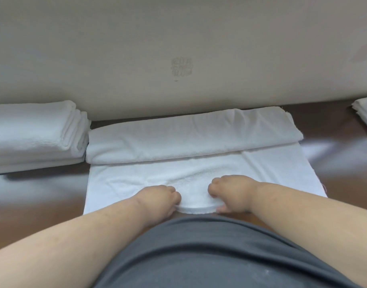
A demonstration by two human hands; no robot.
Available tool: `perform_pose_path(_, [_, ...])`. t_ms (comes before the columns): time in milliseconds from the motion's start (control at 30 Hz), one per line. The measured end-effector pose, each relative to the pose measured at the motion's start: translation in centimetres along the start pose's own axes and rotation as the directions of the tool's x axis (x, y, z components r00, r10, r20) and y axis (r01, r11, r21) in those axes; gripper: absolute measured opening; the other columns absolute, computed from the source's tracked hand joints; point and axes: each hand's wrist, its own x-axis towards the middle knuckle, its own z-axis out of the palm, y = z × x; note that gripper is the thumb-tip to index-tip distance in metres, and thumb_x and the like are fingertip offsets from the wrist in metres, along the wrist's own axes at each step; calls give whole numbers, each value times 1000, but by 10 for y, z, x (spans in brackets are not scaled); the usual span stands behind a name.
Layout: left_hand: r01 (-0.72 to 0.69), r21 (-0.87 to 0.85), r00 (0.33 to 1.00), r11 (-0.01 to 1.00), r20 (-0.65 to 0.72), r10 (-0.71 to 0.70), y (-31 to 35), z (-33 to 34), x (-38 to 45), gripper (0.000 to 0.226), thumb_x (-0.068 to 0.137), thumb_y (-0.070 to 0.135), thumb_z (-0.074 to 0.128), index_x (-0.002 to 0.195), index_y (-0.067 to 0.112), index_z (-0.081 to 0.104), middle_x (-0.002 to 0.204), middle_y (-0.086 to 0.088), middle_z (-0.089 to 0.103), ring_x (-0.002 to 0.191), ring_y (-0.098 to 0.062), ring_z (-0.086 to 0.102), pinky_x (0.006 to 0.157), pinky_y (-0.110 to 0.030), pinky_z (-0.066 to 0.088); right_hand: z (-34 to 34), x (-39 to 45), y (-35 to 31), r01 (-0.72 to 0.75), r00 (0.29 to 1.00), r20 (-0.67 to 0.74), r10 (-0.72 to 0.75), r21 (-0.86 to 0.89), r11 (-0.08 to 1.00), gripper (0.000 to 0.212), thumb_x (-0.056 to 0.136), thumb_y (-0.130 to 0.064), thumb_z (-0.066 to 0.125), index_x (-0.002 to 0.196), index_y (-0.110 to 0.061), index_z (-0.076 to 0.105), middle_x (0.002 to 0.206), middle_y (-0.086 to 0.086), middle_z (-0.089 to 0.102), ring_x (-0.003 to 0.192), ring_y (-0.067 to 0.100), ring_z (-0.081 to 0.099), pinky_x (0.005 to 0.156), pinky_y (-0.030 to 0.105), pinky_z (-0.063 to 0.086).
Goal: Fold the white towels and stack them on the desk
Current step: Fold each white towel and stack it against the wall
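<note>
A white towel [199,173] lies spread on the brown desk [33,196] in front of me, its far part folded over into a long band [190,136] along the wall. My left hand [159,198] and my right hand [232,192] sit side by side at the towel's near edge, fingers curled, each pinching that edge, which is lifted slightly off the desk between them. A stack of folded white towels [35,134] stands at the left, touching the band's left end.
A beige wall [182,48] rises right behind the towels. Another folded white towel [365,113] shows at the right edge. Bare glossy desk lies to the left and right of the spread towel. My grey shirt fills the bottom.
</note>
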Motion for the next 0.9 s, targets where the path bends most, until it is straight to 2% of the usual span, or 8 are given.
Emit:
perform_pose_path(100, [69, -32, 994, 997, -79, -71, 3, 3, -4, 26, 100, 34, 36, 114, 24, 55, 112, 2, 55, 105, -23, 56, 81, -38, 51, 7, -3, -4, -39, 995, -90, 39, -3, 999, 12, 91, -31, 47, 97, -23, 53, 101, -1, 53, 87, 25, 53, 66, 33, 39])
perform_pose_path(233, [233, -306, 918, 923, -243, -312, 5, 0, -11, 22, 102, 35, 33, 111, 21, 48, 108, 0, 60, 95, -26, 57, 76, -35, 46, 7, -9, -8, -175, 942, -268, 201, 118, 977, 6, 93, -21, 41, 88, -19, 43, 79, -2, 52, 71, 25, 51, 60, 35, 42])
perform_pose_path(367, [221, -465, 853, 857, -334, -401, 7, -14, -11, 27, 102, 38, 34, 116, 19, 47, 109, -5, 60, 99, -28, 55, 77, -35, 40, -3, -16, -8, -196, 872, -422, 248, 162, 967, 13, 93, -15, 41, 104, -15, 48, 89, 5, 59, 80, 31, 56, 69, 43, 49])
perform_pose_path(467, [200, -346, 868, 917, -372, -329, -2, -26, -13, 32, 99, 38, 49, 124, 18, 49, 117, -3, 59, 110, -27, 53, 85, -34, 43, -14, -20, -1, -194, 845, -487, 223, 110, 975, 17, 97, -22, 42, 111, -16, 50, 101, 6, 59, 90, 31, 57, 72, 41, 48])
perform_pose_path(567, [232, -159, 896, 960, -350, -274, -19, -34, -20, 34, 88, 5, 52, 118, 21, 51, 110, -1, 52, 107, -25, 52, 82, -32, 42, -21, -31, 15, -225, 872, -454, 183, -40, 973, 20, 91, -18, 48, 112, -17, 50, 104, 5, 54, 87, 31, 58, 62, 36, 40])
perform_pose_path(667, [347, -171, 861, 922, -334, -385, -43, -39, -35, 40, 85, 1, 50, 114, 27, 55, 105, 0, 46, 101, -26, 52, 82, -38, 47, -28, -47, 39, -397, 864, -399, 307, -165, 903, 25, 86, -7, 51, 109, -18, 51, 102, 4, 49, 89, 28, 56, 62, 35, 39])
perform_pose_path(767, [504, -153, 799, 850, -293, -526, -73, -45, -53, 27, 86, 10, 51, 108, 24, 59, 99, 1, 46, 95, -25, 53, 79, -40, 49, -36, -65, 70, -671, 711, -343, 614, -73, 738, 28, 86, -7, 47, 110, -16, 57, 104, 5, 47, 101, 29, 52, 71, 37, 43])
perform_pose_path(900, [651, -105, 709, 752, -271, -652, -108, -55, -66, 18, 90, 25, 47, 101, 21, 62, 88, 0, 41, 85, -25, 47, 72, -37, 47, -62, -82, 104, -853, 509, -41, 860, 114, 510, 32, 80, -17, 68, 112, -16, 63, 98, 3, 55, 105, 30, 59, 81, 37, 48])
